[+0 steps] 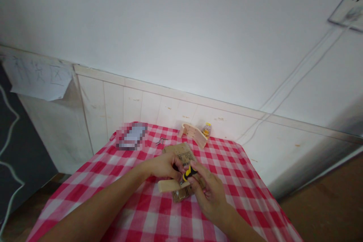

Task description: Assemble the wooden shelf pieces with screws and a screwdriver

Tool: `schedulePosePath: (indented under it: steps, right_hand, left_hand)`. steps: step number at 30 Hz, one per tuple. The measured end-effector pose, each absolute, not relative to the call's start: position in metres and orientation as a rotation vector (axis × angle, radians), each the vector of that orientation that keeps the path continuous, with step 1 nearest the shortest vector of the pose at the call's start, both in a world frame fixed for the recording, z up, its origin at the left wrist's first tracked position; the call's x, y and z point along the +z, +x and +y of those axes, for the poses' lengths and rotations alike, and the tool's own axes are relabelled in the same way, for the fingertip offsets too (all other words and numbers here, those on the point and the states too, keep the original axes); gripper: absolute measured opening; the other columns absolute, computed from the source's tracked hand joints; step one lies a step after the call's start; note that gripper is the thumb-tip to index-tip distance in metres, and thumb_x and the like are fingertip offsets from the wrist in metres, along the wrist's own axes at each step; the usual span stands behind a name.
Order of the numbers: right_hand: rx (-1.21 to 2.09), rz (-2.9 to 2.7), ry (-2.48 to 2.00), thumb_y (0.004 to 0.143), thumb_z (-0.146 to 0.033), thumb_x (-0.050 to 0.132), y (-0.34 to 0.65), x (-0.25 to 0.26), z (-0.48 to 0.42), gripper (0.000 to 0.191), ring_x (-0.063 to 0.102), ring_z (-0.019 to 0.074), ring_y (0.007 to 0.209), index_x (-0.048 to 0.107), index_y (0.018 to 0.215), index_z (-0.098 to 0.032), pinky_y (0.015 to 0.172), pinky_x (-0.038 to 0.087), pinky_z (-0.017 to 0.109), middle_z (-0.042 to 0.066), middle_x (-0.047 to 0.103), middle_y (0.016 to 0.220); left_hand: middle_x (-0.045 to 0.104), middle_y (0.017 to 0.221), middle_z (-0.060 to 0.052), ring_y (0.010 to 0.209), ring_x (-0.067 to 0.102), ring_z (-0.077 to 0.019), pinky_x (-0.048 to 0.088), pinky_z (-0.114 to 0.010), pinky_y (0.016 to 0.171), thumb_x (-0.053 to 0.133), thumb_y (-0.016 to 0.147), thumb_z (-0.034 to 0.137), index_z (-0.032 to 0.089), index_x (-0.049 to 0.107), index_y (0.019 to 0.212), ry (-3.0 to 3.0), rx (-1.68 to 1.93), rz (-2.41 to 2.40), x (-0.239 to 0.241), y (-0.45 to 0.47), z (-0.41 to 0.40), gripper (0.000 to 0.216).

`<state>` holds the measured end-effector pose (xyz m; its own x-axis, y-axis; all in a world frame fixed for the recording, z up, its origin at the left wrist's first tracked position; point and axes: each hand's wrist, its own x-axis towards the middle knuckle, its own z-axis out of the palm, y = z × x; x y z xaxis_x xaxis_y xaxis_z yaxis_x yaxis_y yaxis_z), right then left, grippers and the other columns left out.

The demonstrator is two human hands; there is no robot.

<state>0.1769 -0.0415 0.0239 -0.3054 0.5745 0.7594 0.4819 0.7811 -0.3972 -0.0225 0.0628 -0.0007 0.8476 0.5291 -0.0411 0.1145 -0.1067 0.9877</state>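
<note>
A short screwdriver (190,172) with a yellow and black handle is gripped in my right hand (210,193), its shaft slanting down to the left. The tip meets a pale curved wooden piece (168,185). My left hand (167,165) is closed at that piece, fingers bent close to the screwdriver tip; whether a screw is between them is hidden. Under both hands lies a flat brown cardboard box (185,151) with black printing, partly covered by the hands and the wood.
A red and white checked cloth (141,211) covers the table. Behind the box stand another curved wooden piece (194,133) and a small container with yellow (207,130). Small metal parts (162,141) and a blurred phone-like object (133,136) lie left. White wall panelling (153,102) borders the back.
</note>
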Motion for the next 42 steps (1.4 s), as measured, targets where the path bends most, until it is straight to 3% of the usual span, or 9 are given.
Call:
schedulePosePath:
  steps: [17,24,42]
  right_hand:
    - [0.155,-1.881,-0.813,0.094,-0.015,0.068,0.1745,0.0281,-0.0392,0.048,0.08,0.0199,0.087,0.061,0.139,-0.032,0.075,0.066,0.028,0.005,0.081,0.105]
    - [0.08,-1.869,-0.823,0.092,-0.019,0.072,0.1755,0.0256,-0.0391,0.044,0.08,0.0214,0.092,0.065,0.135,-0.03,0.082,0.067,0.031,0.007,0.08,0.113]
    - [0.108,-1.824,-0.776,0.091,-0.023,0.076,0.1733,0.0254,-0.0366,0.046,0.078,0.0183,0.09,0.064,0.134,-0.034,0.079,0.065,0.025,0.004,0.079,0.11]
  left_hand:
    - [0.073,0.079,-0.002,0.07,0.059,-0.0154,0.045,-0.024,0.066,0.083,0.07,0.032,0.017,0.08,0.084,1.674,0.373,0.535,-0.0037,-0.0231,0.0648,0.022]
    - [0.069,0.075,0.0,0.067,0.056,-0.0137,0.043,-0.024,0.063,0.08,0.069,0.029,0.016,0.079,0.082,1.675,0.377,0.522,-0.0059,-0.0223,0.0653,0.019]
    - [0.069,0.073,0.0,0.065,0.055,-0.0134,0.041,-0.024,0.062,0.081,0.068,0.03,0.015,0.079,0.08,1.703,0.394,0.546,-0.0072,-0.0219,0.0652,0.019]
